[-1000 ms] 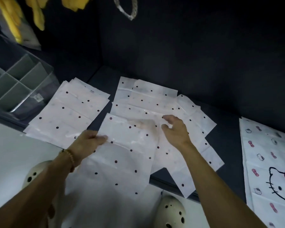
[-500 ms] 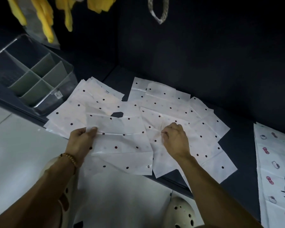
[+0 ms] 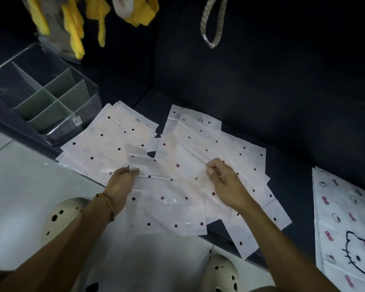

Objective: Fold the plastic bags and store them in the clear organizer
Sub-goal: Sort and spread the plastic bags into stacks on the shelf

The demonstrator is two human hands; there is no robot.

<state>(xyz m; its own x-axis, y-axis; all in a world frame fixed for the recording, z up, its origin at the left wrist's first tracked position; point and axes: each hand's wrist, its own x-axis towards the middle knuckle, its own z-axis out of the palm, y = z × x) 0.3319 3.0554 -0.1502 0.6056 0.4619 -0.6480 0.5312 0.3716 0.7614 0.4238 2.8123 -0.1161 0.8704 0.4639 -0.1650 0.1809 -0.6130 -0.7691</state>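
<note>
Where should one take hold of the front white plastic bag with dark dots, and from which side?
Probably at its two far corners, coming from the near edge, one hand per side. The white plastic bag with dark dots lies flat and limp, overhanging the dark surface, so a single pinch would let it sag. The left hand and right hand already pinch about there.

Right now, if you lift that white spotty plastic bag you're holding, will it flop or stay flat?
It will probably flop: the white dotted plastic bag is thin and already creases between the left hand and right hand. It looks very light and see-through. Its glossy surface may be slippery, so it could slide over the other bags underneath.
</note>
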